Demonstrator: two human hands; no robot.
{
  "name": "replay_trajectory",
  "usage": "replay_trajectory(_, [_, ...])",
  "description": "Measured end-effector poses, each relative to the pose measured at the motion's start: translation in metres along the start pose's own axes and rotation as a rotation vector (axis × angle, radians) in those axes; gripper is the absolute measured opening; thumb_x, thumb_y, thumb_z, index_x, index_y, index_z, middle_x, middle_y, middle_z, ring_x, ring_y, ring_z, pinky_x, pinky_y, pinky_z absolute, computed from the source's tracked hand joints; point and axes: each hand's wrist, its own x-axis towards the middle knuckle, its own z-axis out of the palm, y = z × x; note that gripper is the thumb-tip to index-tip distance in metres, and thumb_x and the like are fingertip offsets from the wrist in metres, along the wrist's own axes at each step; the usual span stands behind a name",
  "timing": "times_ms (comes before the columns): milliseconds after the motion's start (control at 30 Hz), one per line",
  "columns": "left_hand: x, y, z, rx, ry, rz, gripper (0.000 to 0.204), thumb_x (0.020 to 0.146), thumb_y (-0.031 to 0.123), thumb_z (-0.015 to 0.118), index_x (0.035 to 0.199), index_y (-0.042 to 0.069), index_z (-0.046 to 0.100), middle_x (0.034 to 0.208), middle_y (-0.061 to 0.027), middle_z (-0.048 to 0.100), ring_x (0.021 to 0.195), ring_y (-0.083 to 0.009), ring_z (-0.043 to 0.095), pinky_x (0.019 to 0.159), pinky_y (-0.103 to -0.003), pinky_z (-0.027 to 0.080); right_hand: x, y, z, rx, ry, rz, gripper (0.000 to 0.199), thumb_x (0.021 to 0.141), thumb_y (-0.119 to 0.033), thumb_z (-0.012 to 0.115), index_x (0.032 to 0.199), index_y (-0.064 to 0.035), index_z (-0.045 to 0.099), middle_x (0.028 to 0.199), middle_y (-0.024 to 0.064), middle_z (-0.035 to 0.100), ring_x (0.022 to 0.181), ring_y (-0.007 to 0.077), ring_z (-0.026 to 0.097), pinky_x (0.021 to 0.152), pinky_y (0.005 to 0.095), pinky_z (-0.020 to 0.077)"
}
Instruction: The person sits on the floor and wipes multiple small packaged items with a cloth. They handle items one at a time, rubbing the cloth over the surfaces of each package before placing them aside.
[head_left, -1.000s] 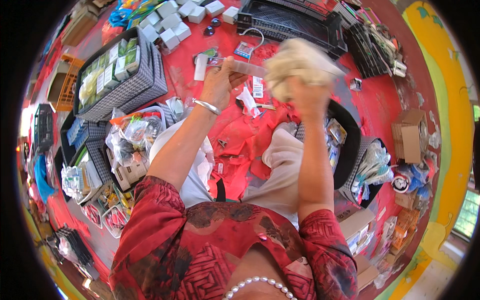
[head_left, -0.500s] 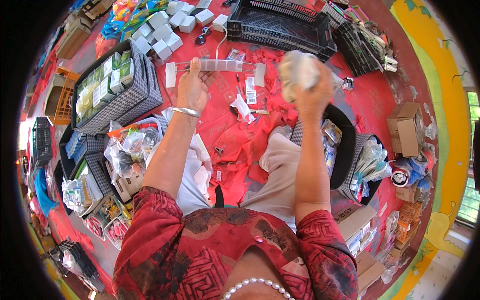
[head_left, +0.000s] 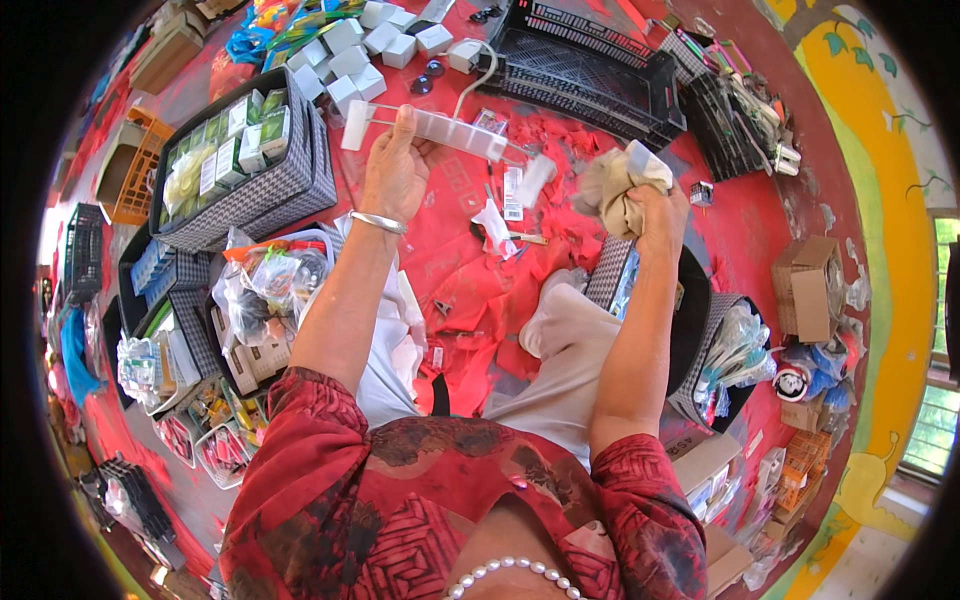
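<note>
My left hand (head_left: 396,175) is closed around a pale plastic clip hanger (head_left: 460,132). The hanger has a white hook pointing away from me and a white clip at each end. It tilts, its right end lower and a little blurred. To the right, a bunched beige cloth (head_left: 612,195) with a whitish patch is gripped in my right hand (head_left: 660,215). Cloth and hanger are apart, with a small gap between the right clip and the cloth. Below the hanger, a white paper scrap (head_left: 493,226) and a small labelled card (head_left: 513,194) lie on the red floor covering.
A black plastic crate (head_left: 580,80) stands at the far side, with small white boxes (head_left: 345,62) left of it. Two sunglasses lenses (head_left: 422,84) lie near them. A houndstooth bin (head_left: 240,220) full of packets is at left. More bins flank my knees; a cardboard box (head_left: 806,290) sits right.
The hanger has tipped, its right end dropping. My right hand has moved right and lower with the cloth, which now shows more sharply. The whole view has shifted slightly.
</note>
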Motion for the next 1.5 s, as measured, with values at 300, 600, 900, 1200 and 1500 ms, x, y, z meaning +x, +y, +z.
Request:
replay_trajectory(300, [0.0, -0.019, -0.004, -0.269, -0.155, -0.297, 0.035, 0.091, 0.04, 0.045, 0.092, 0.007, 0.056, 0.088, -0.0071, 0.062, 0.086, -0.0214, 0.061, 0.084, -0.038, 0.047, -0.04, -0.004, 0.062, 0.359, -0.447, 0.106, 0.041, 0.068, 0.004, 0.063, 0.109, -0.0008, 0.057, 0.101, 0.0083, 0.062, 0.088, 0.0192, 0.062, 0.08, 0.0311, 0.0495])
replay_trajectory(600, [-0.003, -0.037, -0.003, -0.437, -0.059, -0.553, 0.034, 0.088, 0.041, 0.052, 0.099, 0.008, 0.05, 0.085, -0.0089, 0.06, 0.073, -0.0231, 0.062, 0.065, -0.037, 0.055, -0.073, -0.001, 0.1, -0.301, -0.681, -0.528, 0.046, 0.062, 0.003, 0.068, 0.107, -0.0035, 0.057, 0.097, 0.0034, 0.057, 0.095, 0.0135, 0.054, 0.083, 0.0291, 0.0438])
replay_trajectory(900, [-0.016, -0.032, 0.018, -0.236, -0.062, -0.56, 0.028, 0.089, 0.024, 0.055, 0.112, 0.009, 0.052, 0.095, -0.0041, 0.062, 0.084, -0.0181, 0.062, 0.074, -0.034, 0.053, -0.059, 0.009, 0.108, 0.191, -0.374, -0.105, 0.03, 0.069, 0.004, 0.064, 0.098, 0.0, 0.061, 0.09, 0.0071, 0.062, 0.08, 0.0142, 0.059, 0.072, 0.0269, 0.0474])
replay_trajectory(1200, [-0.017, -0.016, 0.021, -0.238, -0.353, -0.514, 0.034, 0.089, 0.024, 0.053, 0.116, 0.004, 0.047, 0.088, -0.0073, 0.057, 0.078, -0.0148, 0.055, 0.064, -0.025, 0.051, -0.013, -0.023, 0.052, 0.677, 0.093, -0.194, 0.026, 0.075, 0.004, 0.058, 0.1, -0.0002, 0.058, 0.097, 0.0106, 0.062, 0.082, 0.0184, 0.062, 0.072, 0.0298, 0.0527])
replay_trajectory(1500, [-0.025, -0.038, 0.024, 0.112, -0.26, -0.506, 0.031, 0.094, 0.024, 0.043, 0.111, 0.0, 0.051, 0.089, -0.0101, 0.06, 0.068, -0.0163, 0.058, 0.062, -0.026, 0.049, -0.038, -0.011, 0.076, -0.44, -0.24, -0.708, 0.031, 0.063, -0.014, 0.066, 0.092, -0.0034, 0.063, 0.087, 0.013, 0.063, 0.078, 0.0244, 0.062, 0.069, 0.0355, 0.0485])
